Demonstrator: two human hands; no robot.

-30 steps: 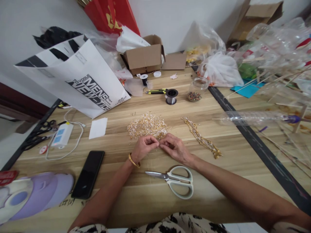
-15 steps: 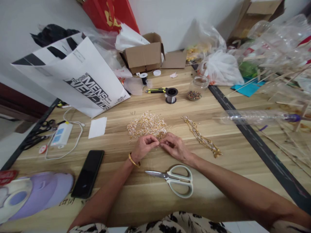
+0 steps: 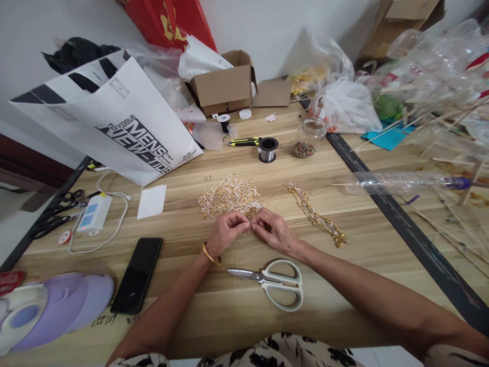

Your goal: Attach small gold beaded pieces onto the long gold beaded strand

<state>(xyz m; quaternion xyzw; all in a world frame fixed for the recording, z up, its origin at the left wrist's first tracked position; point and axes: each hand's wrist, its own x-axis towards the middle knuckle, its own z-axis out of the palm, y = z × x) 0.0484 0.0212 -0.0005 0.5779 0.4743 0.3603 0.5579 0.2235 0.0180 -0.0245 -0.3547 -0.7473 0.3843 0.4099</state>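
Note:
My left hand (image 3: pixel 228 232) and my right hand (image 3: pixel 273 231) meet fingertip to fingertip, both pinched closed. Whatever they pinch is too small to make out. Just beyond them lies a heap of small gold and clear bead pieces (image 3: pixel 225 196), whose near right edge my fingers partly cover. To the right, a bundle of gold beaded strands (image 3: pixel 315 214) rests on the wooden table. Scissors with pale handles (image 3: pixel 280 284) lie below my hands, blades pointing left.
Behind the heap are a wire spool (image 3: pixel 268 150), a yellow-black utility knife (image 3: pixel 244 141) and a glass jar of beads (image 3: pixel 305 140). At left lie a phone (image 3: pixel 136 275) and a power strip (image 3: pixel 94 213). A large paper bag (image 3: pixel 126 122) stands back left; a plastic bottle (image 3: pixel 405 182) lies right.
My hands keep the same pinch at nearly the same spot. The whole view has shifted slightly; nothing else on the table has visibly moved.

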